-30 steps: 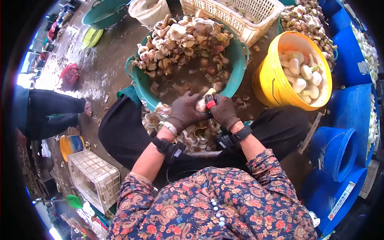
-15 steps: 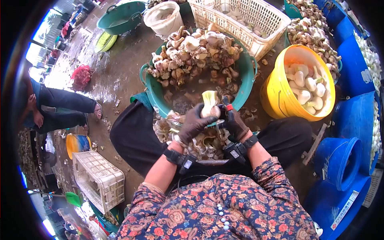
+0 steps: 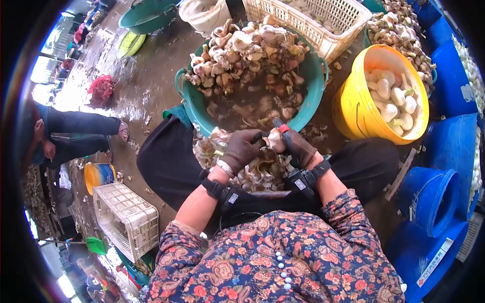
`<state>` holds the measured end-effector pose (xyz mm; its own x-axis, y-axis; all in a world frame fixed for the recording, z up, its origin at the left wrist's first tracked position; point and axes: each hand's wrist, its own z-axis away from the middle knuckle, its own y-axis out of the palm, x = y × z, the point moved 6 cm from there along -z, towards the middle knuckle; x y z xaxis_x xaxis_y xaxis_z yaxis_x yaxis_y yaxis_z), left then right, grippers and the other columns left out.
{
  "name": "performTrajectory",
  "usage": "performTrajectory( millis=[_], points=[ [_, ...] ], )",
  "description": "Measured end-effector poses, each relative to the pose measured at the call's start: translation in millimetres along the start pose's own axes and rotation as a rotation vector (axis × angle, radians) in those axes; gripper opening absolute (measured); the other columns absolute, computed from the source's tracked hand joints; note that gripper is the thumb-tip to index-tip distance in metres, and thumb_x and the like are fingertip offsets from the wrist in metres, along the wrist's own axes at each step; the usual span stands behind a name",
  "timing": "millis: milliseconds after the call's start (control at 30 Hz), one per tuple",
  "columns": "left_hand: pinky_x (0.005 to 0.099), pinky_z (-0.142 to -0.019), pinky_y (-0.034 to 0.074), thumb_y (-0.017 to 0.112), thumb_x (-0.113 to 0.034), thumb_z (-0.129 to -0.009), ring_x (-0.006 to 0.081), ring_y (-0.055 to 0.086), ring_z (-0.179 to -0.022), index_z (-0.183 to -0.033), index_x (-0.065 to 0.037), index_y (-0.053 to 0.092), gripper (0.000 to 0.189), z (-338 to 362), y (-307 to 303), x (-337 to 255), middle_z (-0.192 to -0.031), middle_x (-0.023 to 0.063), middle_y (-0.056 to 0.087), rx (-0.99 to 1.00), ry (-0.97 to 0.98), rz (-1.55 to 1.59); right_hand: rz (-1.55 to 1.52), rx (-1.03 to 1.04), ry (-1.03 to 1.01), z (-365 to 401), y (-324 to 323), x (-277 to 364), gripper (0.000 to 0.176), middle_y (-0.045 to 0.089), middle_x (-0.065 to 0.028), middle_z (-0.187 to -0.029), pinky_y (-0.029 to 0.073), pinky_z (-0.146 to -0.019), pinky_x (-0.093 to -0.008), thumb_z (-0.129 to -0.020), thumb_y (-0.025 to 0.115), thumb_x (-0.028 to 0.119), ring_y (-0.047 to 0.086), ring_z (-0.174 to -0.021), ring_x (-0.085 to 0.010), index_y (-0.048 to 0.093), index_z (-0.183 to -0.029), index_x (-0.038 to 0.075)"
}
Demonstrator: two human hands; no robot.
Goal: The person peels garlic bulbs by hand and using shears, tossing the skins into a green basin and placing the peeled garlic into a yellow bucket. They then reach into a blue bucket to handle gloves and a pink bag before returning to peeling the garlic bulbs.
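My left hand (image 3: 243,151), in a dark glove, is closed with its fingertips at a garlic bulb (image 3: 276,141). The pale bulb lies between both hands, its stem side toward my left fingers. My right hand (image 3: 300,148), also gloved, is closed around a small knife (image 3: 283,127) with a red band on its dark handle; the blade is hard to make out. Under my hands, garlic peelings and stem scraps (image 3: 255,174) heap up in my lap. Just beyond stands a green tub (image 3: 189,108) holding murky water and a mound of unpeeled garlic (image 3: 247,55).
To the right stand a yellow bucket (image 3: 348,108) of peeled white bulbs and blue barrels (image 3: 423,199). A cream crate (image 3: 316,30) and a white bucket (image 3: 204,17) are behind the tub. At left are another crate (image 3: 126,217) and a seated person's legs (image 3: 83,123).
The garlic bulb has tipped from stem-up to sideways, and its long pale stem top no longer shows. Both hands have lowered slightly. The view has shifted a little.
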<state>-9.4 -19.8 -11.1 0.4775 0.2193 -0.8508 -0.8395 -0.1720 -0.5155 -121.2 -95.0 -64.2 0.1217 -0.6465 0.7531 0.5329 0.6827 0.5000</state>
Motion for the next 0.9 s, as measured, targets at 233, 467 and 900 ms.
performTrajectory(
  millis=[233, 467, 900],
  points=[
    [0.0248, -0.069, 0.048, 0.063, -0.012, -0.084, 0.0097, 0.060, -0.076, -0.099, 0.001, 0.066, 0.020, 15, 15, 24, -0.088, 0.0041, 0.068, -0.033, -0.353, 0.637, 0.415, -0.170, -0.493, 14, 0, 44, 0.030, 0.060, -0.0010, -0.084, 0.045, -0.065, -0.0264, -0.092, 0.054, 0.032, 0.053, -0.077, -0.0084, 0.059, -0.097, 0.003],
    [0.0267, -0.073, 0.050, 0.066, -0.002, -0.078, 0.0111, 0.063, -0.084, -0.102, -0.001, 0.066, 0.024, 12, -15, -10, -0.091, 0.0056, 0.069, -0.151, 0.039, 0.047, 0.138, 0.065, -0.096, 8, 8, 16, 0.034, 0.056, 0.0035, -0.079, 0.040, -0.060, -0.0213, -0.091, 0.055, 0.038, 0.047, -0.069, -0.0046, 0.060, -0.093, 0.005],
    [0.0260, -0.083, 0.047, 0.037, -0.030, -0.099, 0.0135, 0.059, -0.098, -0.115, 0.002, 0.057, 0.041, 21, -42, -17, -0.108, 0.0089, 0.063, -0.169, -0.021, 0.526, 0.229, 0.073, -0.346, 22, 30, 40, 0.066, 0.051, -0.0096, -0.122, 0.039, -0.096, -0.0334, -0.069, 0.074, 0.012, 0.049, -0.111, -0.0193, 0.046, -0.128, 0.006]
  ],
)
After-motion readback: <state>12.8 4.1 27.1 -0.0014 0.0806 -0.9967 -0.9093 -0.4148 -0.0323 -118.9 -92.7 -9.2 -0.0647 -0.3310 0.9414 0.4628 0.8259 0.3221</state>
